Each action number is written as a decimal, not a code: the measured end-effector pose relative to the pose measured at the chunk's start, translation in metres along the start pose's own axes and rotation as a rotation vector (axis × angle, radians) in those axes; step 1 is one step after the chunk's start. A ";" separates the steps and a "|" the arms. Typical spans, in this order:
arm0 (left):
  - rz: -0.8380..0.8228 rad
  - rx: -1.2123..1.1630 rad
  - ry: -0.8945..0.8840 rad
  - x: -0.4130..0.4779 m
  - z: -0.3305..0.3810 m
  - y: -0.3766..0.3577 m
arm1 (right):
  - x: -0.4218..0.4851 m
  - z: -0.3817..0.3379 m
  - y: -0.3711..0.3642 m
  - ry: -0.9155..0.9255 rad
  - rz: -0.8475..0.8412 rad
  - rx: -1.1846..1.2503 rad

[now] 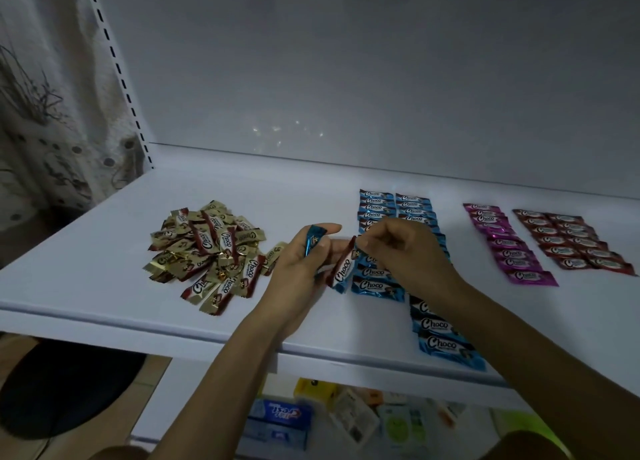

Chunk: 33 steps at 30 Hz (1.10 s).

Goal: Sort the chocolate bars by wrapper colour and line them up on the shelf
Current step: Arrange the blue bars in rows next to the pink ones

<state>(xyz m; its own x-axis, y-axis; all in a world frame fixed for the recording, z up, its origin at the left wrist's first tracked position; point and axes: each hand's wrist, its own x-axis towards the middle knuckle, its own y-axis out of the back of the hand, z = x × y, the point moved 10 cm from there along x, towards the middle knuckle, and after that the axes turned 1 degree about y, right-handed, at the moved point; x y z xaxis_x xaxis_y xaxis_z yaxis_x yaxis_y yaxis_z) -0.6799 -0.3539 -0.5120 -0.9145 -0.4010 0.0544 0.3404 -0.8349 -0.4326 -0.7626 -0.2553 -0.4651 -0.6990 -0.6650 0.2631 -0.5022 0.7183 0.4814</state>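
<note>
On the white shelf (114, 286) lies a loose heap of gold-wrapped chocolate bars (207, 251) at the left. Blue bars (412, 206) lie in two lined-up columns at the middle, with more blue ones (446, 345) near the front edge. Pink bars (509, 248) and dark red bars (571, 241) form rows at the right. My left hand (298, 272) holds a blue bar (313, 239) between its fingers. My right hand (405, 251) pinches the top end of another blue bar (343, 269), which hangs between both hands.
A slotted shelf upright (117, 68) and a patterned curtain (45, 113) stand at the left. The grey back panel (346, 61) closes the rear. Below the shelf lie boxed goods, among them a toothpaste box (280, 421). A dark round object (65, 387) sits on the floor.
</note>
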 end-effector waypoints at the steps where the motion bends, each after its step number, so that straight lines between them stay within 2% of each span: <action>1: 0.003 0.003 -0.007 0.000 0.001 0.000 | -0.001 0.001 0.003 -0.015 0.014 0.012; 4: 0.027 0.110 -0.042 -0.002 0.003 0.000 | -0.002 -0.003 0.009 -0.047 0.034 0.075; 8: -0.027 0.339 -0.123 -0.003 0.007 -0.009 | 0.000 -0.025 0.001 0.081 0.000 -0.007; 14: -0.036 0.322 -0.108 -0.008 0.011 -0.009 | -0.002 -0.026 0.000 0.048 -0.043 -0.032; 17: 0.007 0.265 -0.095 -0.011 0.015 -0.010 | -0.011 -0.015 0.018 -0.021 0.005 0.012; 23: 0.055 0.239 -0.105 -0.012 0.016 -0.009 | -0.032 0.010 0.030 -0.124 -0.110 -0.152; 27: 0.026 0.445 -0.160 -0.012 0.015 -0.013 | -0.040 0.010 0.031 -0.081 -0.086 -0.297; 31: 0.148 0.622 -0.239 -0.008 0.014 0.002 | -0.046 0.012 0.023 -0.050 -0.085 -0.421; 33: 0.171 0.784 -0.267 -0.008 0.012 0.003 | -0.046 0.009 0.021 -0.008 -0.062 -0.510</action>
<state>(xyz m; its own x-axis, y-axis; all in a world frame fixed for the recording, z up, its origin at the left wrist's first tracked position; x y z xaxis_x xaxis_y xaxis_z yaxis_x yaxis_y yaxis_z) -0.6688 -0.3574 -0.5024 -0.7876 -0.5390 0.2986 0.6129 -0.7350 0.2901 -0.7462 -0.2077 -0.4748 -0.6807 -0.7003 0.2151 -0.2322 0.4847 0.8433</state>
